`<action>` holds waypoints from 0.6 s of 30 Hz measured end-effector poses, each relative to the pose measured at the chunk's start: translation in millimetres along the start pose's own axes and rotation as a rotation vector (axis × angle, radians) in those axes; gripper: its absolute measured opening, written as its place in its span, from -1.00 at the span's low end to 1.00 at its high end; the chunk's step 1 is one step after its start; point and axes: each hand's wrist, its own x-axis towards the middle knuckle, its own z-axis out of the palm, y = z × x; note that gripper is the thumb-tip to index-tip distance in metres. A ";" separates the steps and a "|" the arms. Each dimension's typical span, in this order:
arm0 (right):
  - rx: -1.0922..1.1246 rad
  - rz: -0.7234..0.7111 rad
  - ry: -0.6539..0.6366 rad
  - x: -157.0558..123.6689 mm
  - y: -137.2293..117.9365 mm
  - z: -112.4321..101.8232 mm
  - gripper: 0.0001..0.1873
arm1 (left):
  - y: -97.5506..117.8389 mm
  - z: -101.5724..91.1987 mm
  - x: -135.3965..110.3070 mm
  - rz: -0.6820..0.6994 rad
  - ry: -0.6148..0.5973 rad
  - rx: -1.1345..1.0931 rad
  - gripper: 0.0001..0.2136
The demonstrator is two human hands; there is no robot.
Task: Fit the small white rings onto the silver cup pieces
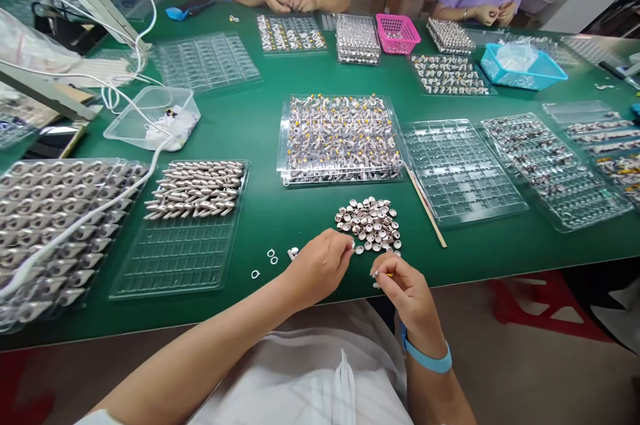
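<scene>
My left hand (320, 266) is closed in a pinch at the near left edge of a pile of small round silver caps (373, 223). One such cap shows at its fingertips, mostly covered by them. Just below the pile, my right hand (407, 295) pinches a small metal part with a yellow bit (386, 274); its exact shape is hidden by the fingers. Left of my left hand lie a few small white rings (255, 274) and a small silver piece (293, 253). Beyond the pile stands a stack of clear trays (284, 165) filled with small silver-and-yellow parts.
A wooden stick (427, 211) lies beside a clear compartment tray (467, 175). To the left are a half-filled tray (175, 258), larger silver parts (45, 211), a clear tub (187, 105) and a white cable (100, 211). Two people work across the table (250, 125).
</scene>
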 end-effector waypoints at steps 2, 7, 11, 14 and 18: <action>-0.037 -0.063 0.044 -1.4 -1.1 4.1 -0.87 | 4.4 -2.3 -10.7 -0.084 0.019 -0.137 -0.94; -0.182 -0.184 -0.034 0.1 -12.3 25.6 -0.91 | 16.1 -1.1 -22.4 -0.314 0.056 -0.372 -0.92; -0.332 -0.242 -0.051 2.7 -19.0 37.4 -0.90 | 16.2 -1.9 -26.4 -0.351 0.099 -0.402 -0.81; -0.451 -0.291 -0.070 3.4 -20.0 40.5 -0.89 | 12.4 -5.8 -31.0 -0.341 0.096 -0.425 -0.77; -0.565 -0.373 -0.125 7.3 -22.4 42.1 -0.88 | 8.3 -15.0 -35.7 -0.334 0.032 -0.509 -0.70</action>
